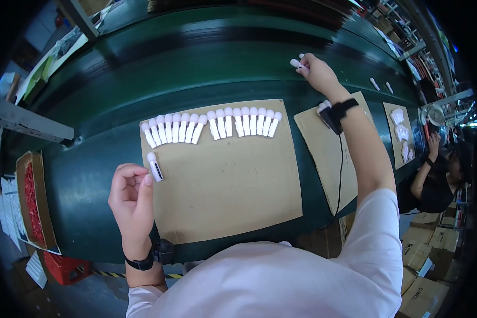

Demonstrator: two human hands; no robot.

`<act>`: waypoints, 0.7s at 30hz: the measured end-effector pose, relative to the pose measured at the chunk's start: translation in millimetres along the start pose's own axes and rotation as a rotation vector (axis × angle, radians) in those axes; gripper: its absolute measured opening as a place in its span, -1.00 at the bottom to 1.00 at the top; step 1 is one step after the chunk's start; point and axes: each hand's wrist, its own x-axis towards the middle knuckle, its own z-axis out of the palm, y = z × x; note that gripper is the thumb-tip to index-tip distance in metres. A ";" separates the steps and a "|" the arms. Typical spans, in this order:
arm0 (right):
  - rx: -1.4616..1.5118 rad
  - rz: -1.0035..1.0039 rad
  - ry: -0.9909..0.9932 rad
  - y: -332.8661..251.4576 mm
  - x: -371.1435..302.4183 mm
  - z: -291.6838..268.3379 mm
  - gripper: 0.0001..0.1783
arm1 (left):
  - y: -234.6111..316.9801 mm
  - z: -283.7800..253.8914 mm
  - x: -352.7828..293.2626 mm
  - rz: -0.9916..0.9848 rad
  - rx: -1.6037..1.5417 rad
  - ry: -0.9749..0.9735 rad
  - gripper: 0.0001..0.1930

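Observation:
On a cardboard sheet (228, 185) stretches a row of small white sticks with round pale heads (183, 128). Below the row's left end lies a single such stick (155, 167), with a dark mark on its side. My left hand (131, 199) is right beside that stick, its fingers loosely curled and the thumb a little apart; the stick does not look gripped. Stretched out over the green surface at the far right, my right hand (319, 74) is closed on a round-headed white stick (297, 63). A second pale head shows at its fingertips.
A smaller cardboard sheet (328, 159) with a dark cable lies at the right, white pieces near its top. Two loose sticks (374, 84) lie farther right. Another person (434, 175) sits by a cardboard with white bundles. A box of red pieces (33, 201) stands at left.

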 end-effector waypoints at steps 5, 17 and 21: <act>0.615 -0.268 -0.011 -77.6 -97.8 -30.5 -0.80 | 2.2 1.8 -8.8 0.014 -0.097 -0.056 -0.87; 1.008 -0.550 -0.027 -183.0 -230.7 -7.6 -0.77 | -19.1 10.6 -21.4 -0.137 -0.403 -0.374 -0.82; 0.988 -0.621 -0.015 -194.2 -234.4 -2.9 -0.73 | -21.4 6.9 -24.1 -0.110 -0.364 -0.452 -0.80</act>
